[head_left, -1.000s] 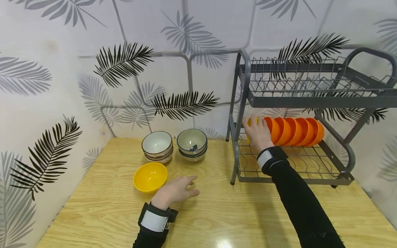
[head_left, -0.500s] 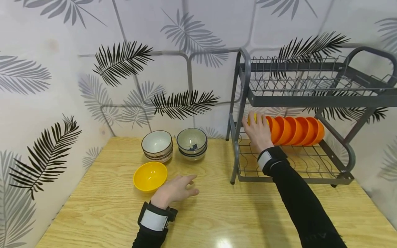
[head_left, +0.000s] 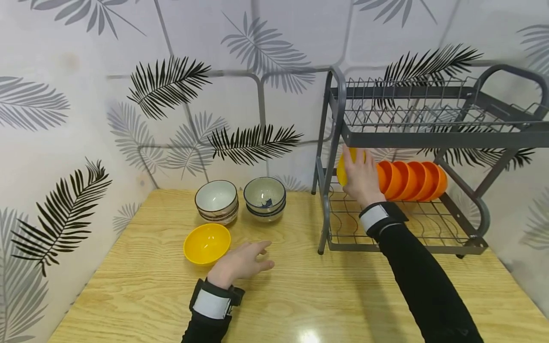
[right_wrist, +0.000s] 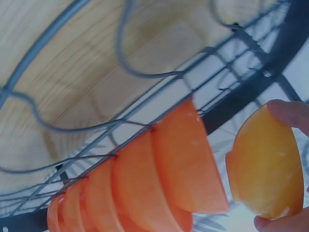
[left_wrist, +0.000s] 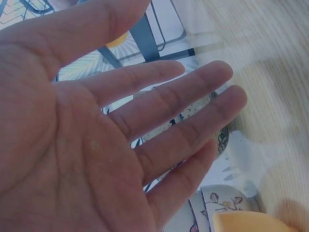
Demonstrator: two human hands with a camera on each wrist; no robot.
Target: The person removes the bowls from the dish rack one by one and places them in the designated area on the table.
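Observation:
In the rack's lower tier my right hand (head_left: 363, 180) grips a yellow bowl (right_wrist: 268, 164). The right wrist view has this bowl tipped on its side between thumb and fingertips, apart from the row of orange bowls (head_left: 413, 181) beside it. My left hand (head_left: 241, 264) hovers over the table with fingers extended and nothing in its palm, as the left wrist view confirms. Just left of it sits another yellow bowl (head_left: 208, 244), upright, its right edge close to the hand.
Two short stacks of patterned bowls stand at the back: a brown-rimmed stack (head_left: 217, 202) and a blue-rimmed stack (head_left: 265, 199). The grey two-tier dish rack (head_left: 411, 248) occupies the right side; its upper tier (head_left: 429, 140) overhangs the right hand. A patterned wall (head_left: 240, 43) closes off the back.
My right hand has raised the yellow bowl a little and drawn it away from the orange row. The left hand stays where it was.

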